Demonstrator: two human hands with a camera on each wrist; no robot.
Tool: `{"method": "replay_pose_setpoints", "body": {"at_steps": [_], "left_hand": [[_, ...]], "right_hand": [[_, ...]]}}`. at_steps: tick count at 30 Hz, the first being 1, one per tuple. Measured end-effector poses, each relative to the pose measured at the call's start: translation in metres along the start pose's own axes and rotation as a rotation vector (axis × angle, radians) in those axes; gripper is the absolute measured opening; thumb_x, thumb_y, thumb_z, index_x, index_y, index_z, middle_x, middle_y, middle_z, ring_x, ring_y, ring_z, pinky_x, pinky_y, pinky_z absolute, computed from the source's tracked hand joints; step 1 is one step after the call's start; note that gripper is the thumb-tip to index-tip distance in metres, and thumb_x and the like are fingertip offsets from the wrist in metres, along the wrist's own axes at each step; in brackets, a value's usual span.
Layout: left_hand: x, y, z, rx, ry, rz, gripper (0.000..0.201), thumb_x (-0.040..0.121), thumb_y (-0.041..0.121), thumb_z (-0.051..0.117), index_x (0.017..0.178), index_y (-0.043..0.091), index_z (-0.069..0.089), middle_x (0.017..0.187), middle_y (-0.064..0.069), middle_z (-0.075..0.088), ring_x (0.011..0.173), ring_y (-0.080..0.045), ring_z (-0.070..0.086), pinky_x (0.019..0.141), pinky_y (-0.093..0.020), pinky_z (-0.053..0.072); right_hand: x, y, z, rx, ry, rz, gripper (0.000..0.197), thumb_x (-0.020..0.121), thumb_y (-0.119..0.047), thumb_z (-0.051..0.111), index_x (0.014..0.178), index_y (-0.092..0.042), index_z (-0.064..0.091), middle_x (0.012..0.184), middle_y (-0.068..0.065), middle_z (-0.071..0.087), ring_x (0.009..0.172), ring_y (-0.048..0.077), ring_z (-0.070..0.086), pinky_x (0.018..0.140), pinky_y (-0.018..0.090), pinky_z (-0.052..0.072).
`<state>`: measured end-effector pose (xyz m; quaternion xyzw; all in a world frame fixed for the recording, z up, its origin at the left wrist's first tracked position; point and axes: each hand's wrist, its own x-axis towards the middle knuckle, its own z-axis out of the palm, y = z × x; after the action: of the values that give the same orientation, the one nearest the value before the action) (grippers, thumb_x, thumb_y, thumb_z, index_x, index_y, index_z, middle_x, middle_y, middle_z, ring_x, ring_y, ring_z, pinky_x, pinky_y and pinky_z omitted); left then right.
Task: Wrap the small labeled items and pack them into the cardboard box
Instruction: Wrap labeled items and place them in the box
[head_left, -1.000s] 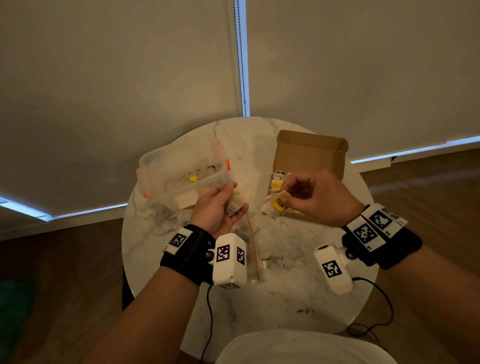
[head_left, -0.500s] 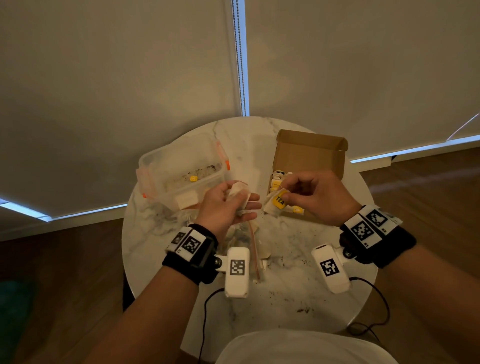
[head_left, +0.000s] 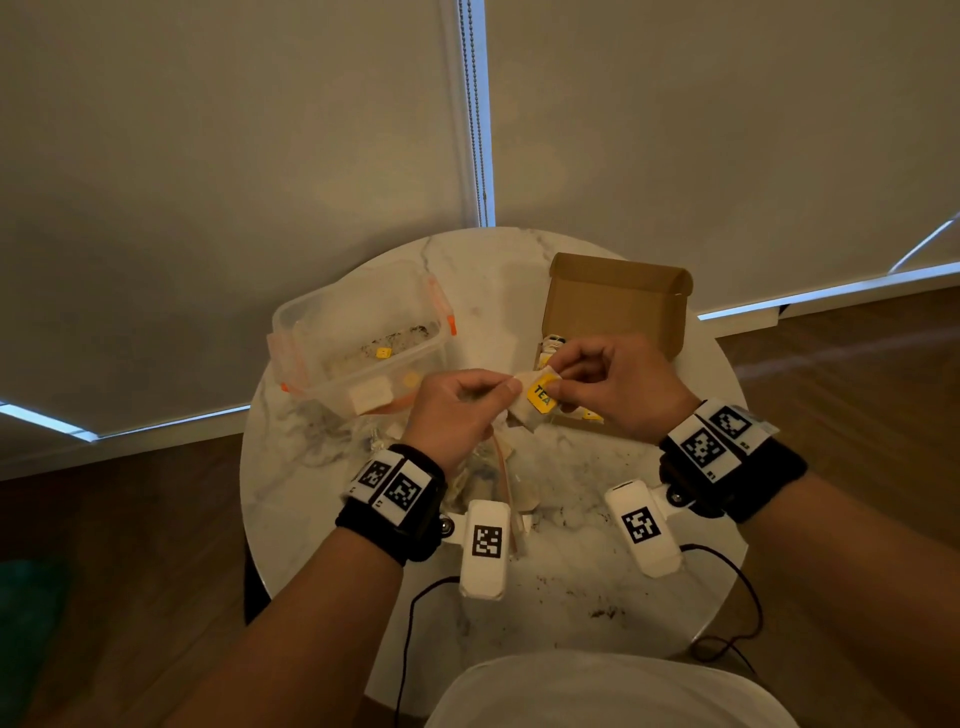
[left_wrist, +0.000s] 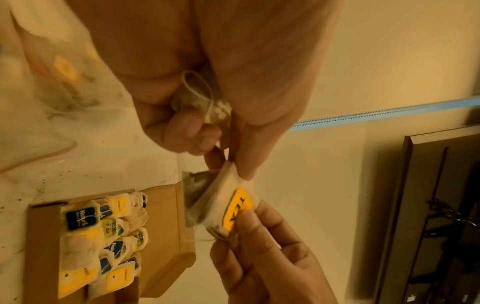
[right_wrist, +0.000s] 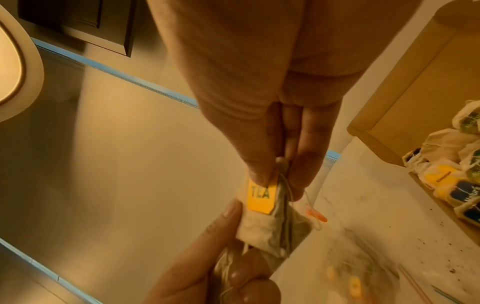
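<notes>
A pale paper tea bag (head_left: 530, 405) with a yellow tag reading "TEA" is held up above the marble table, just before the open brown cardboard box (head_left: 615, 301). Inside the box, wrapped tea bags (left_wrist: 103, 236) with yellow and dark blue tags lie packed close in rows.

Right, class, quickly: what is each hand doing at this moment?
Left hand: closed, pinching one end of the tea bag, with another bag tucked in its palm.
Right hand: closed, pinching the other end of the same tea bag.
</notes>
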<state>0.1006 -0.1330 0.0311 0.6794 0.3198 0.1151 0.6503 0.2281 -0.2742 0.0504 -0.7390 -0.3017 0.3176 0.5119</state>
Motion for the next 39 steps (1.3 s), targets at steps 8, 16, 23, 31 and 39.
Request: {"method": "replay_pose_setpoints", "body": {"at_steps": [8, 16, 23, 31, 39], "left_hand": [[0.009, 0.0, -0.002, 0.11, 0.21, 0.133, 0.008, 0.088, 0.017, 0.073, 0.092, 0.015, 0.079, 0.066, 0.017, 0.068, 0.059, 0.004, 0.059, 0.062, -0.015, 0.046], [0.006, -0.007, 0.013, 0.51, 0.112, 0.414, 0.007, 0.085, 0.018, 0.075, 0.082, 0.019, 0.081, 0.069, 0.001, 0.069, 0.059, -0.005, 0.056, 0.058, -0.014, 0.043], [0.005, -0.007, 0.014, 0.536, 0.087, 0.41, 0.007, 0.084, 0.019, 0.075, 0.088, 0.02, 0.081, 0.073, -0.001, 0.071, 0.067, -0.012, 0.06, 0.067, -0.033, 0.051], [0.013, 0.001, -0.005, 0.403, 0.112, 0.225, 0.014, 0.084, 0.021, 0.076, 0.098, 0.019, 0.076, 0.084, 0.009, 0.069, 0.075, -0.002, 0.061, 0.069, -0.007, 0.046], [0.017, 0.002, -0.009, 0.245, -0.105, 0.091, 0.008, 0.087, 0.013, 0.073, 0.079, 0.014, 0.073, 0.058, 0.017, 0.062, 0.05, 0.005, 0.05, 0.055, -0.01, 0.038]], "right_hand": [[0.003, 0.01, 0.008, -0.072, 0.067, 0.231, 0.01, 0.086, -0.002, 0.069, 0.09, -0.002, 0.06, 0.076, 0.015, 0.071, 0.061, 0.02, 0.071, 0.054, 0.029, 0.058], [0.008, 0.003, 0.032, 0.286, 0.156, 0.341, 0.015, 0.088, 0.0, 0.066, 0.099, 0.007, 0.058, 0.075, 0.021, 0.067, 0.05, 0.019, 0.065, 0.053, 0.026, 0.058], [0.007, 0.006, 0.035, 0.373, 0.158, 0.268, 0.014, 0.091, -0.007, 0.065, 0.093, 0.006, 0.069, 0.079, 0.018, 0.071, 0.062, 0.021, 0.068, 0.061, 0.024, 0.059], [0.007, 0.01, 0.016, -0.011, 0.078, 0.089, 0.01, 0.09, -0.007, 0.066, 0.096, -0.012, 0.071, 0.085, 0.015, 0.073, 0.066, 0.022, 0.068, 0.061, 0.03, 0.058], [0.008, 0.01, 0.015, 0.052, 0.06, -0.01, 0.022, 0.084, -0.01, 0.073, 0.106, -0.007, 0.071, 0.083, 0.012, 0.072, 0.064, 0.008, 0.065, 0.061, 0.021, 0.054]]}}
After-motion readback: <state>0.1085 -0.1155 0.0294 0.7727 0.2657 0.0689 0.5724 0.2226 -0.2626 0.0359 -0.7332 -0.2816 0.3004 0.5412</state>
